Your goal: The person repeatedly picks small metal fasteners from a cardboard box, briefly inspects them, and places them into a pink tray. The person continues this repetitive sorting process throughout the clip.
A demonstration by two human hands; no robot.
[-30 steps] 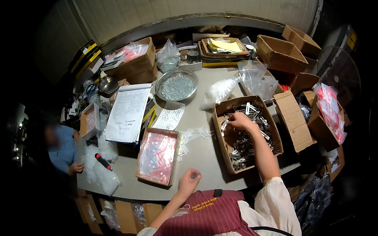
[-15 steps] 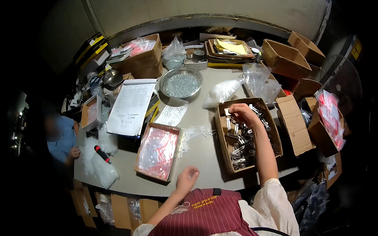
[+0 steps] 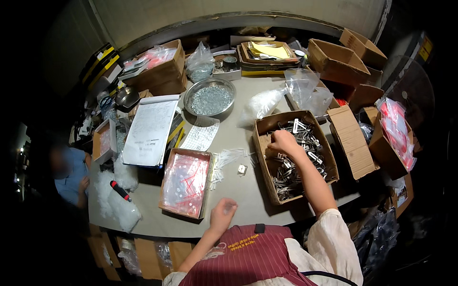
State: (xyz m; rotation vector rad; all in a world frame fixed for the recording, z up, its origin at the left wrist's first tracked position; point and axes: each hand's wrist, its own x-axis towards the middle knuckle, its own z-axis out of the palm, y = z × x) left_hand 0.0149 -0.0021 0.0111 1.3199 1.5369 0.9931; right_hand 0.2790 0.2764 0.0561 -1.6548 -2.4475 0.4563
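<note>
My right hand [image 3: 282, 142] reaches over the left side of an open cardboard box [image 3: 258, 157]. Its fingers are bent together, and what they hold, if anything, is hidden. Many small metal clip-like parts [image 3: 311, 164], silver and dark, fill the box in a loose heap. My left hand [image 3: 223, 213] is loosely closed above the table's front edge; I cannot make out anything in it. Just beyond it, a shallow carton [image 3: 186, 183] carries clear bags with red lines. A small shiny metal piece [image 3: 242, 169] lies on the table between carton and box, near scattered pale thin strips [image 3: 228, 159].
A metal bowl [image 3: 210, 97] of small silvery pieces stands at the back. Left are a clipboard with papers [image 3: 151, 131] and a red-black tool [image 3: 120, 190] on white plastic bags. Cardboard cartons [image 3: 339, 62] crowd the right. Another person [image 3: 71, 174] is at far left.
A small shiny metal piece now lies on the table left of the metal-parts box. My right hand has shifted slightly nearer over that box. The whole view has moved a little.
</note>
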